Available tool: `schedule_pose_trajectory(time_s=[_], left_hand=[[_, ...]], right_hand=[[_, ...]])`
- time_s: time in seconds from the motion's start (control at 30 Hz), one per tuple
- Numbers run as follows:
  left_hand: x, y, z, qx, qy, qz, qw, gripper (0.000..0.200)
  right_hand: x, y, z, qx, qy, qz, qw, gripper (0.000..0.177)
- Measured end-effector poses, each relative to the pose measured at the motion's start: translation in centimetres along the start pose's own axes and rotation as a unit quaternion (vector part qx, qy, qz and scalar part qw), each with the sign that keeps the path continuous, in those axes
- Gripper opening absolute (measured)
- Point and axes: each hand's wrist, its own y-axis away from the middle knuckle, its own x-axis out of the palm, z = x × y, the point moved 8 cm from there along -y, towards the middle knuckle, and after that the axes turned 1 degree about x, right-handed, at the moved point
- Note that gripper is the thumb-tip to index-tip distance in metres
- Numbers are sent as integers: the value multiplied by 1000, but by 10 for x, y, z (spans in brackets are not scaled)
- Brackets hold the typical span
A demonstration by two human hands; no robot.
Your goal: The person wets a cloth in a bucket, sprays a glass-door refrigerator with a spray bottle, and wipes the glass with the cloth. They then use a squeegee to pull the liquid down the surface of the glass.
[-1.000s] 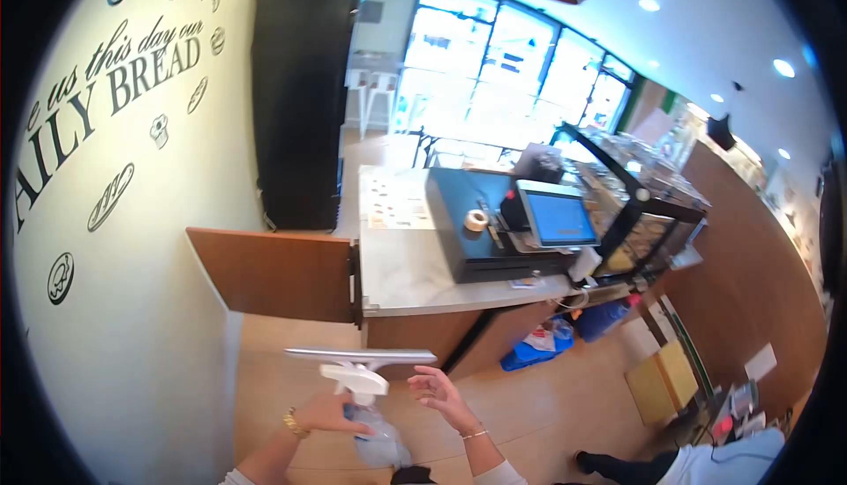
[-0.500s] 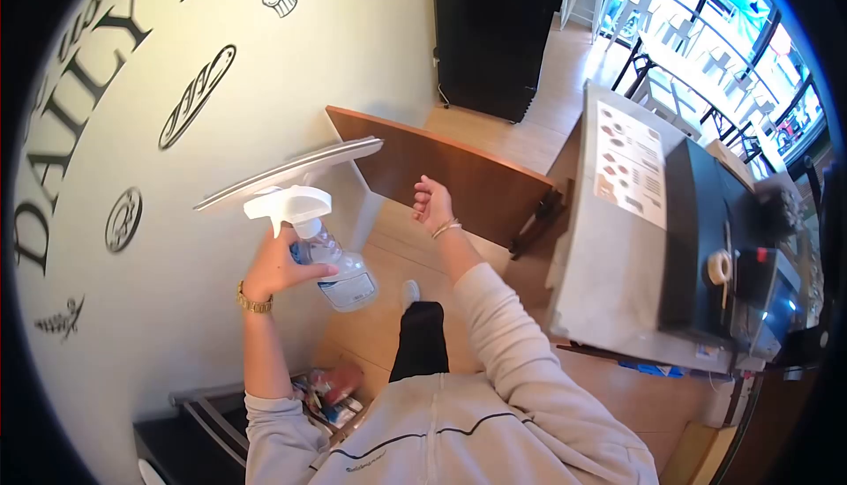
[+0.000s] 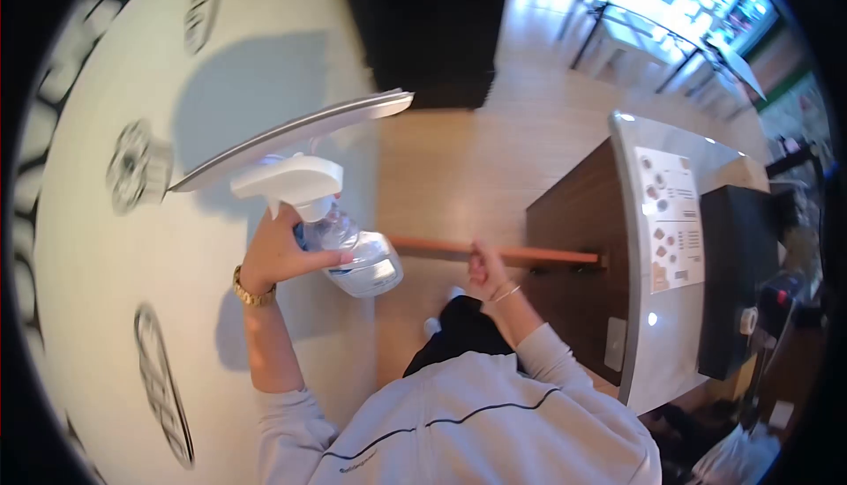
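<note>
Looking down through the head camera, I find the squeegee (image 3: pixel 300 139) closest to me, its long blade slanting above the white trigger head (image 3: pixel 296 181) of a spray bottle (image 3: pixel 369 264). The bottle is in the left hand (image 3: pixel 287 260), raised beside the wall (image 3: pixel 212 309) and tilted, with the thumb across its shoulder and the fingers mostly hidden behind. I cannot tell how the squeegee is held, since its handle is mostly covered.

I judge the clear bottle light to moderate, its plastic walls smooth, slippery when wet and able to give a little; the neck beneath the trigger looks the surest place to grip. The squeegee should be light and stiff along its bar, best taken by the handle.

Lower down, the right hand (image 3: pixel 487 273) is curled nearly closed at the wooden gate (image 3: pixel 423 247); whether it grips the edge, I cannot tell. That panel looks rigid, easiest held along its rim. Beyond it are the table (image 3: pixel 657 335) with a printed sheet (image 3: pixel 670 220), then a tall black cabinet (image 3: pixel 432 35).
</note>
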Motion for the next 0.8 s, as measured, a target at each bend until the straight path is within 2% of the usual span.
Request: schedule_pose_trajectory(time_s=[0.03, 0.07, 0.1, 0.13, 0.17, 0.23, 0.27, 0.3, 0.4, 0.53, 0.57, 0.7, 0.8], left_hand=[[3, -35, 5, 6, 2, 17, 1000, 69], [11, -68, 13, 26, 33, 49, 998, 69], [17, -99, 23, 53, 63, 82, 993, 69], [30, -132, 26, 79, 90, 115, 986, 70], [41, -169, 21, 102, 101, 137, 980, 71], [49, -238, 4, 165, 144, 166, 962, 73], [53, -270, -10, 240, 125, 185, 945, 73], [58, -303, -19, 248, 122, 205, 939, 72], [75, -385, -44, 281, 103, 253, 920, 69], [76, -458, -107, 418, 29, 245, 875, 68], [83, -478, -113, 414, 41, 260, 871, 66], [136, -554, -130, 513, 57, 244, 821, 64], [196, -598, -132, 503, 95, 289, 809, 55]], right_hand=[[10, 7, 12, -49, 14, -42, 998, 47], [0, -8, 4, -36, -58, -56, 996, 42], [-1, -11, 6, -32, -58, -62, 996, 42], [-5, -20, 7, -29, -39, -80, 996, 44], [11, -11, 31, -54, -12, -85, 995, 54], [17, -35, 42, -66, -31, -47, 996, 59], [16, -55, 44, -36, -69, -21, 997, 60], [25, -59, 55, 4, -105, -3, 994, 61], [13, -82, 96, -71, -124, -191, 971, 66], [-5, -110, 135, -93, -182, -218, 954, 65], [-11, -114, 143, -102, -197, -228, 948, 65], [-28, -109, 180, -163, -209, -377, 887, 67], [-39, -109, 192, -204, -237, -440, 842, 65]])
